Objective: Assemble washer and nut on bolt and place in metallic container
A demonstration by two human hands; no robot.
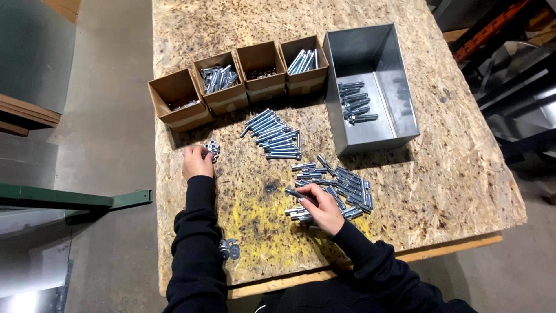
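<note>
Bolt in hand: the right hand (324,208) pinches one zinc bolt (292,192) between thumb and fingertips, lifted just off the loose bolt pile (339,188), directly in front of the grey metal bin (399,93).
Washers: the left hand (197,162) has its fingers curled on a small cluster of washers or nuts (213,149), well left of the bin, just before the leftmost cardboard box (176,95).
Step in hand: by my reading, pairing, with a bolt picked on one side and a small fitting being fingered on the other. They are not yet brought together.
Next move calls for: one single washer separated from the cluster, then the bolt's shank lined up with its hole. Fine fingertip work, both hands meeting at the middle of the board.
Sorted row: a neat fan of bolts (275,139) lies left of the bin's near corner.
Inside the bin: a handful of bolts (356,101) on its floor.
Box row: four open cardboard boxes run left from the bin, the one touching it (304,58) holding bolts.
Near edge: two washers (229,249) by the left sleeve, far from the bin.
Surface: chipboard table (452,174).
</note>
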